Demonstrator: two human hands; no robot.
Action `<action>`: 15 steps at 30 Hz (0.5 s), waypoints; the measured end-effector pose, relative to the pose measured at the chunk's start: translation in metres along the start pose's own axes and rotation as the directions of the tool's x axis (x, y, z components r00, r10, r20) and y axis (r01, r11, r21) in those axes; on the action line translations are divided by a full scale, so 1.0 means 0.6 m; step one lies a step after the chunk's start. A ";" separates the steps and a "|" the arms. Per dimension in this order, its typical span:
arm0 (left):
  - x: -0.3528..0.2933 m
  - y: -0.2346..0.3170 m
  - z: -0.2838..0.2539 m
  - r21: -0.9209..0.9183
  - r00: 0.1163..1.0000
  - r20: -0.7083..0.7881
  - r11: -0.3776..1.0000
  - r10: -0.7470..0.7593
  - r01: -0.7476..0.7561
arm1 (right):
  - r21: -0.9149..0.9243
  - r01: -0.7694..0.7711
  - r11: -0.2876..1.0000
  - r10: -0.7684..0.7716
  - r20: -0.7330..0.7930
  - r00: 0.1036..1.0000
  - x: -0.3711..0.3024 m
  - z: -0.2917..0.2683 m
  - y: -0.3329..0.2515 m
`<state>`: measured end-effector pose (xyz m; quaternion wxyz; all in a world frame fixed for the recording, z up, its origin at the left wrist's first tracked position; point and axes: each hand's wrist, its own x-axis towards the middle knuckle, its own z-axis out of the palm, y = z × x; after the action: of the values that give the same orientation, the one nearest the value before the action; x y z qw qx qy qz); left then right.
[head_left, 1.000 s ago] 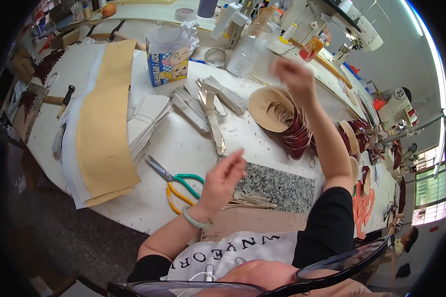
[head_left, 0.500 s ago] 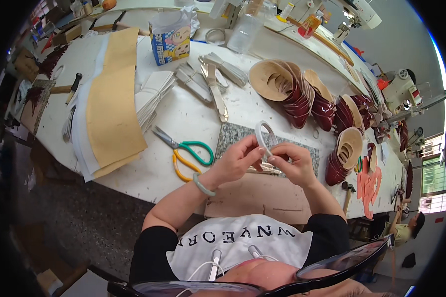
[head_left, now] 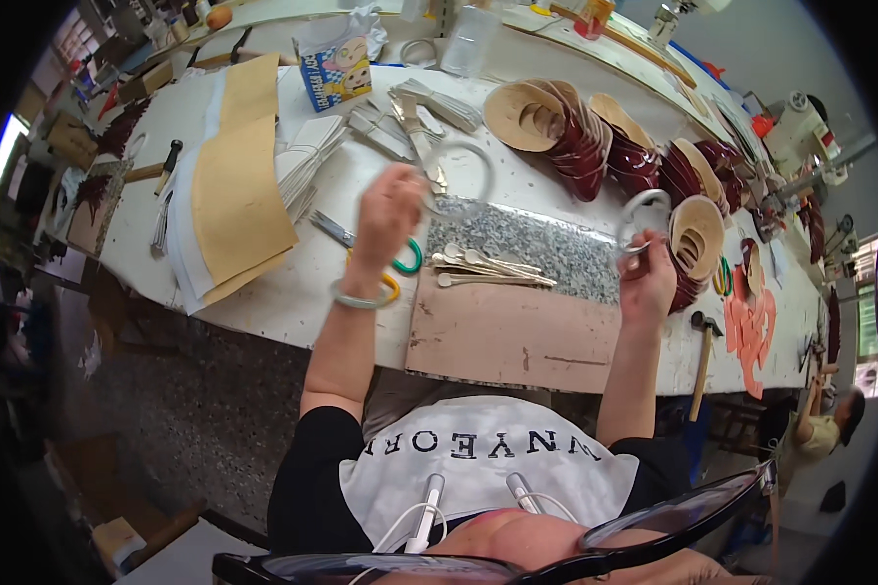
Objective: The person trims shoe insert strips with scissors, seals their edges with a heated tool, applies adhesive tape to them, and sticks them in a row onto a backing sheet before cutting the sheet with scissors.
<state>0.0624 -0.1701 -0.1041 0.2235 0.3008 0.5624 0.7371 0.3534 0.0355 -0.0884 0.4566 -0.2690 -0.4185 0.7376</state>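
Note:
My left hand point(head_left: 390, 219) is closed, its fingers pinching a thin pale ring point(head_left: 491, 174) that looks like a narrow tape roll, blurred by motion. Off to the right, my right hand point(head_left: 648, 278) grips a narrow tape roll point(head_left: 626, 226), light and ring-shaped, held up beside the stacked dark red shoe uppers point(head_left: 693, 234). Between the hands lies a speckled stone slab point(head_left: 537, 234). Several thin beige strips with rounded ends point(head_left: 488, 265) rest across its near edge. Scissors point(head_left: 410, 255) with green and yellow handles lie partly hidden behind my left hand and wrist.
Beige and white sheets point(head_left: 239, 195) and tied pale strips point(head_left: 307, 156) lie at left. Behind stands a printed blue carton point(head_left: 334, 78). Hammers lie at left point(head_left: 171, 166) and right point(head_left: 702, 366). A brown board point(head_left: 517, 336) borders the near edge. Another person point(head_left: 819, 419) sits far right.
My hands were together on the tape over the slab. Now they are wide apart, each with a ring, the left moved left and farther away, the right moved right.

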 end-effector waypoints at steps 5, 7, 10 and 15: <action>0.028 -0.031 -0.101 0.483 0.933 -0.278 0.806 -0.229 0.341 | 0.062 0.005 0.998 -0.006 0.012 1.000 -0.030 -0.040 0.013; 0.032 -0.073 -0.141 0.534 0.921 -0.273 0.753 -0.277 0.384 | 0.040 -0.055 0.998 0.049 0.135 0.990 -0.048 -0.028 0.032; 0.017 -0.119 -0.169 0.639 0.927 -0.346 0.686 -0.149 0.348 | 0.020 -0.141 0.990 0.135 0.179 0.975 -0.077 -0.006 0.047; -0.056 -0.021 -0.005 0.667 0.989 -0.133 0.744 0.071 0.036 | 0.029 -0.200 0.979 0.186 0.248 0.951 -0.107 -0.022 0.059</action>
<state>0.0847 -0.1913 -0.1235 0.0514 0.3100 0.8009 0.5096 0.3756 -0.0254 -0.1248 0.3345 -0.2035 -0.4232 0.8171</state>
